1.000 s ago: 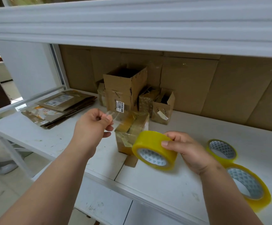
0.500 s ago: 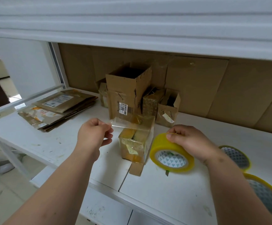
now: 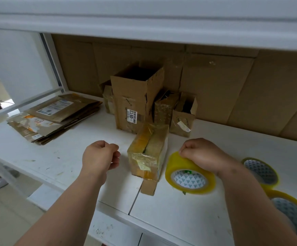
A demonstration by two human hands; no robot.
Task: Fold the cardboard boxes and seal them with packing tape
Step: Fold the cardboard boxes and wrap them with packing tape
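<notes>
Half a second ago we saw a clear strip of tape stretched from the left hand (image 3: 100, 158) across the small taped box (image 3: 148, 153) toward the roll; now no strip shows between them, and whether those curled fingers pinch anything we cannot tell. The left hand has dropped closer to the shelf, at nine o'clock from the box. The right hand (image 3: 203, 154) has set the yellow tape roll (image 3: 190, 174) down at three o'clock from the box and pinches at its top edge with curled fingers.

The tall open box (image 3: 135, 102), at twelve o'clock from the taped one, carries a white sticker reading "0613" beside a barcode. Printed labels on the flattened boxes (image 3: 55, 118) at ten o'clock are too small to read.

Everything sits on a scuffed white shelf (image 3: 69, 157), with brown cardboard sheets (image 3: 215, 82) lining its back. Two more tape rolls (image 3: 261, 170) lie at the right edge.
</notes>
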